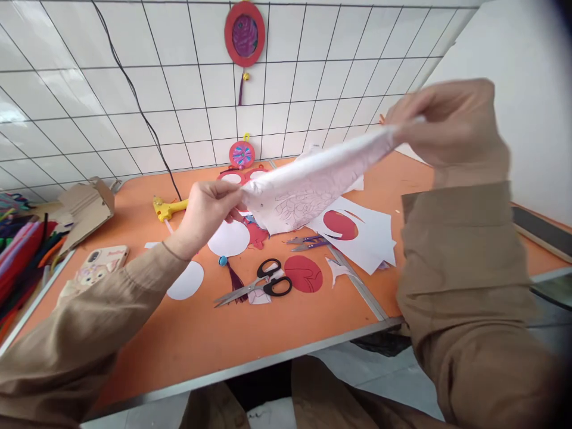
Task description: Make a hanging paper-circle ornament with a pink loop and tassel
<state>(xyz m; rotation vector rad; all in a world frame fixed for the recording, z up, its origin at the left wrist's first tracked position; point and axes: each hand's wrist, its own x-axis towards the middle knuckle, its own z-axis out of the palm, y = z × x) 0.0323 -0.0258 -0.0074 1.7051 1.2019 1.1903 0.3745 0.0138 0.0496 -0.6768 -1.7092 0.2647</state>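
A thin white cloth (308, 187) with a printed line drawing is stretched in the air above the table. My left hand (210, 208) pinches its left corner. Higher up on the right, my right hand (451, 125) grips the other end, somewhat blurred by motion. Below the cloth lie black-handled scissors (263, 286), their blades pointing left. Beside them are a red paper circle (304, 274) and a blue bell with a dark tassel (230, 271). Purple-handled snips (308, 243) rest partly under the cloth's lower edge, next to cut white paper (375, 232).
A yellow glue gun (167, 208) and a phone (102, 262) lie left on the orange table (277, 351). Colourful pipe cleaners (22, 256) and a cardboard piece (92, 208) are at the far left. A red round ornament (244, 56) hangs on the tiled wall.
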